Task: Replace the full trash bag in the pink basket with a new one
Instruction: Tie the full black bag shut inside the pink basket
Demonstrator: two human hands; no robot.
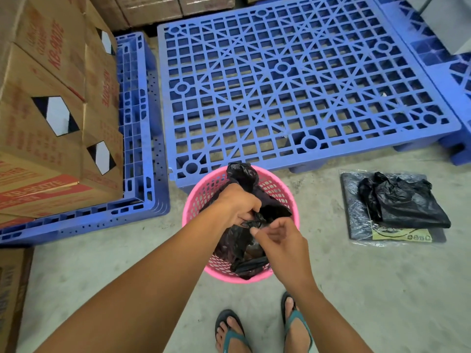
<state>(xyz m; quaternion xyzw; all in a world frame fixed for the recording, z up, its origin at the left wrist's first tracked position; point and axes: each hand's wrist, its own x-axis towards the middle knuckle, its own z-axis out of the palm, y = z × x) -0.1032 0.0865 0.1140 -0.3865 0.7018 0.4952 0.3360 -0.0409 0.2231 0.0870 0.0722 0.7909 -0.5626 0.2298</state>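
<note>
A round pink basket (196,200) with a lattice wall stands on the concrete floor in front of my feet. A black trash bag (239,248) fills it, its top gathered over the middle. My left hand (235,203) is closed on the bunched top of the bag. My right hand (276,238) pinches a twisted strand of the same bag just beside it. To the right on the floor lies a loose black bag (400,200) on top of a flat pack of bags (356,225) in clear wrap.
A large blue plastic pallet (293,80) lies just behind the basket. A second blue pallet (142,149) at the left carries stacked cardboard boxes (51,110). Another box (12,289) stands at the near left. My feet in sandals (295,322) are right below the basket.
</note>
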